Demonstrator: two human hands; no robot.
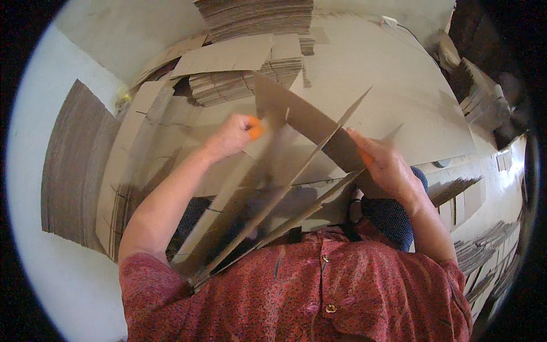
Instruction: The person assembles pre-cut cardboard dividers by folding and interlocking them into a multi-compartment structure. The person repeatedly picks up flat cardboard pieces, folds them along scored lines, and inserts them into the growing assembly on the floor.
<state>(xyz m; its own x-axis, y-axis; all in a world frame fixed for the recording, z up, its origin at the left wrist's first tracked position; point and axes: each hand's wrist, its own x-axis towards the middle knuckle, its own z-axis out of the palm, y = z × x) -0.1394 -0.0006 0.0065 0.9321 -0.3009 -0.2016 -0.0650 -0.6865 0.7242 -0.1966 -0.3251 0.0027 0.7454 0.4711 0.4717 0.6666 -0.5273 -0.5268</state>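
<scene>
Slotted cardboard strips stand crossed in front of my body, forming a partition. My right hand [380, 162] is closed on the right part of a brown cardboard crosspiece [307, 118], which runs slantwise through the upright strips. Long cardboard strips [285, 191] reach from my chest toward the table and meet this crosspiece. At the left, my left hand [233, 135] is closed, with an orange cover on a digit. It pinches the upper end of a pale, blurred cardboard strip [225, 185]; its fingertips are partly hidden. Orange also shows at my right thumb.
A cardboard-covered table [393, 74] lies ahead. Stacked cardboard pieces [256, 17] stand at its back, with flatter stacks [222, 85] nearer. Tall cardboard bundles [77, 165] lean at the left. More partitions [490, 251] sit on the right, below a cluttered area.
</scene>
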